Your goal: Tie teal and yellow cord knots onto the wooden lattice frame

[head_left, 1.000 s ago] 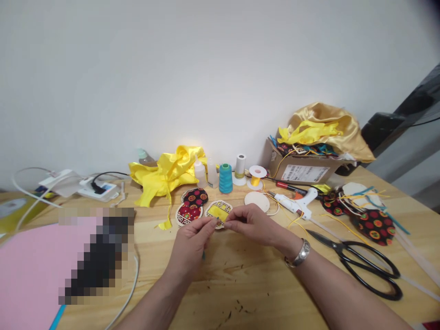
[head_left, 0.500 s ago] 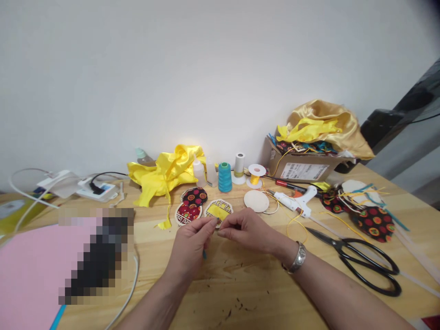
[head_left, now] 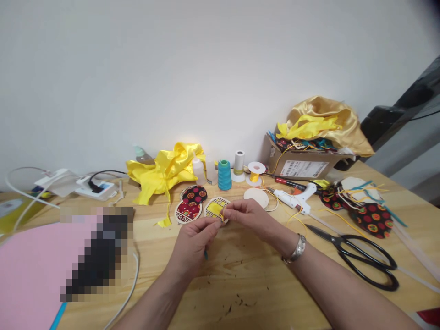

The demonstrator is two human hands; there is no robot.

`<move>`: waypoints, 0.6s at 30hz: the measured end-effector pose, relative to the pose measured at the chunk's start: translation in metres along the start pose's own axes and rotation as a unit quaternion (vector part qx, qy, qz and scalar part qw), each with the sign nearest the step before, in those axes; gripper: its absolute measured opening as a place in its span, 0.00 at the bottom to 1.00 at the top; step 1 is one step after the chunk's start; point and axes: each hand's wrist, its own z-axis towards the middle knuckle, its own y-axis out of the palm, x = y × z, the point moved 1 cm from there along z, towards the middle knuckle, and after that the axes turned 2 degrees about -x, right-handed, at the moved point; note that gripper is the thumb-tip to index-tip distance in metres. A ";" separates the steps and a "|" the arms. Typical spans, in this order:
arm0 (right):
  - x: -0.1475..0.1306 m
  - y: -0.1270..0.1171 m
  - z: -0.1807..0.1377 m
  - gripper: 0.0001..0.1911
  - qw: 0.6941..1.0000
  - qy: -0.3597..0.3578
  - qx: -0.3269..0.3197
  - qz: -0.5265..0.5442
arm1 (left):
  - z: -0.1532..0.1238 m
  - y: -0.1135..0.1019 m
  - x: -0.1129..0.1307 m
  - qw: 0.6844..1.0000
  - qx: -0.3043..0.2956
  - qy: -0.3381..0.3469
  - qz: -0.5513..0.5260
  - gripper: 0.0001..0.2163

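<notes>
My left hand (head_left: 194, 243) and my right hand (head_left: 250, 217) meet fingertip to fingertip over the wooden table (head_left: 240, 284), both pinched on a thin yellow thread (head_left: 222, 214). A bit of teal sticks out under my left hand. Just behind the fingers lies a round fretwork disc with a yellow centre (head_left: 216, 207). Two patterned red-and-black discs (head_left: 191, 204) lie to its left. A silver bracelet (head_left: 295, 250) is on my right wrist.
Black scissors (head_left: 364, 261) and a white glue gun (head_left: 295, 198) lie to the right. Thread spools (head_left: 224, 175), small bottles, yellow satin (head_left: 165, 172) and a cardboard box with fabric (head_left: 302, 167) stand at the back. Pink paper (head_left: 30, 270) and cables are on the left.
My right hand has moved slightly up and left, closer to the yellow-centred disc, and a loop of yellow thread now shows between the fingertips. My left hand stays almost in place.
</notes>
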 end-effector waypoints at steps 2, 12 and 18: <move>0.001 0.003 -0.001 0.13 1.000 0.012 0.000 0.022 | -0.001 0.001 0.001 1.000 -0.007 -0.007 0.010 0.09; 0.006 0.014 0.001 0.09 0.992 -0.062 0.105 -0.015 | 0.002 0.001 -0.004 0.999 0.012 -0.014 -0.031 0.08; 0.002 0.012 -0.002 0.17 0.991 -0.006 -0.013 0.135 | 0.001 0.000 -0.001 0.998 0.039 -0.012 -0.039 0.09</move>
